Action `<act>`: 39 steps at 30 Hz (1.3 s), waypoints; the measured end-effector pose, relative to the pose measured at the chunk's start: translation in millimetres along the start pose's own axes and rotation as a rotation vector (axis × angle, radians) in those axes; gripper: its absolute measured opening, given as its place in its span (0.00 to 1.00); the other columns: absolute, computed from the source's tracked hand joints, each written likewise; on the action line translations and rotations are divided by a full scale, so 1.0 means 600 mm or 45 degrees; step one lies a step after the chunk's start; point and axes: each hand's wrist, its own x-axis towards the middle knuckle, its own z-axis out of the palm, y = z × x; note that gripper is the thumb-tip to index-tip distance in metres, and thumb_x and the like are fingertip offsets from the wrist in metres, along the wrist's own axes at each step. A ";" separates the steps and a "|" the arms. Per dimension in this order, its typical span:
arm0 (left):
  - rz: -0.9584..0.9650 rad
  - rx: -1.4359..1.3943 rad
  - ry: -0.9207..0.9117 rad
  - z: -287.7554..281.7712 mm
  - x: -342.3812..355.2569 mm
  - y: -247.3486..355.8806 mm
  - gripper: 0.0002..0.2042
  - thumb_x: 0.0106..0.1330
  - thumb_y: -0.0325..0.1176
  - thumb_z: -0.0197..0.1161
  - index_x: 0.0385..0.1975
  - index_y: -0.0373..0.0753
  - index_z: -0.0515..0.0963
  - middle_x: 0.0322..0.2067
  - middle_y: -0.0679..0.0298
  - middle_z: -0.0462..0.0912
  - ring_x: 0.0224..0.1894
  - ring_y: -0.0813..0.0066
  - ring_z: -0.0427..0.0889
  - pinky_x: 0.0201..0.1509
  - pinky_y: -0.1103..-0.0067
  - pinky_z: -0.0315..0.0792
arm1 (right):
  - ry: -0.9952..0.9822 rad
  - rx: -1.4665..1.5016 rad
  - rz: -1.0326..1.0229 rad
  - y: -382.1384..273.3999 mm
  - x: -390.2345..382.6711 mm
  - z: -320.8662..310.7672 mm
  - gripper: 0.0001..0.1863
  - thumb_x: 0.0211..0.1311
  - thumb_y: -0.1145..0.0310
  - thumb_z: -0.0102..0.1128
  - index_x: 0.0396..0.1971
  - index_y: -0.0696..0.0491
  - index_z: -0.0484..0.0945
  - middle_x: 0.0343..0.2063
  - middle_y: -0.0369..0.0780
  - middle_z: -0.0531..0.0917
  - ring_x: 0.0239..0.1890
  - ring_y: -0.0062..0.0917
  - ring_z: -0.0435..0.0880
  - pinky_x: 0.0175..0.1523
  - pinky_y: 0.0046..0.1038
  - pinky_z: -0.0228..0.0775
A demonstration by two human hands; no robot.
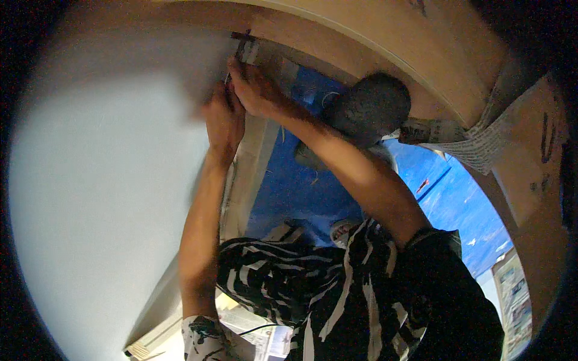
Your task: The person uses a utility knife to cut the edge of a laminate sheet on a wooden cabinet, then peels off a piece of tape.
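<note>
1. Widest of all is a smooth white panel down the left side, its upper part blurred and shaded.
2. Pale wooden boards arch across the upper edge, bent by the lens; they close in the space beyond the hands.
3. Blue sheeting covers the floor, scattered with thin pale scraps; the person's black-and-white striped clothing fills the lower middle.
4. A dark grey rounded thing sits right of the right forearm; its kind is unclear. Printed paper hangs beside it.
5. A pale upright strip runs between the panel and the sheeting, leading up toward the work.
6. The right hand and left hand meet at its upper end, the right slightly higher. Their fingers are curled in, with little gap; shadow hides the grip, so I cannot tell what either has hold of.
7. Smallest is a slim dark piece, just beyond the right fingertips and nearer that hand. Its long axis stands steep, top leaning slightly right, and a short dark bar crosses its upper end, close to the boards.
</note>
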 end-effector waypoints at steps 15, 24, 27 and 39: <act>-0.466 -0.348 -0.757 -0.176 -0.023 0.091 0.20 0.66 0.45 0.61 0.35 0.29 0.80 0.20 0.53 0.76 0.22 0.62 0.77 0.34 0.64 0.74 | 0.119 -0.386 -0.133 -0.114 -0.141 -0.270 0.11 0.65 0.67 0.58 0.43 0.56 0.76 0.33 0.46 0.84 0.35 0.38 0.84 0.44 0.36 0.76; -0.250 -0.409 -0.482 -0.038 -0.187 0.032 0.21 0.65 0.51 0.63 0.38 0.35 0.81 0.34 0.53 0.84 0.34 0.64 0.80 0.40 0.67 0.74 | -0.167 -0.871 -0.420 -0.140 -0.005 -0.231 0.18 0.59 0.58 0.66 0.40 0.57 0.80 0.31 0.48 0.85 0.34 0.42 0.85 0.43 0.40 0.76; -0.427 -0.440 -0.627 -0.045 -0.204 0.066 0.21 0.64 0.50 0.63 0.33 0.32 0.81 0.33 0.45 0.83 0.37 0.52 0.82 0.42 0.63 0.74 | -0.132 -0.967 -0.479 -0.120 0.068 -0.225 0.22 0.54 0.53 0.71 0.34 0.58 0.81 0.29 0.46 0.86 0.32 0.39 0.85 0.40 0.39 0.76; -0.668 -0.790 -0.459 -0.100 -0.293 0.061 0.19 0.66 0.45 0.62 0.32 0.31 0.81 0.24 0.49 0.80 0.27 0.59 0.78 0.36 0.65 0.70 | -0.153 -0.985 -0.640 -0.131 0.096 -0.232 0.20 0.52 0.53 0.74 0.31 0.56 0.84 0.27 0.42 0.86 0.28 0.29 0.83 0.38 0.29 0.75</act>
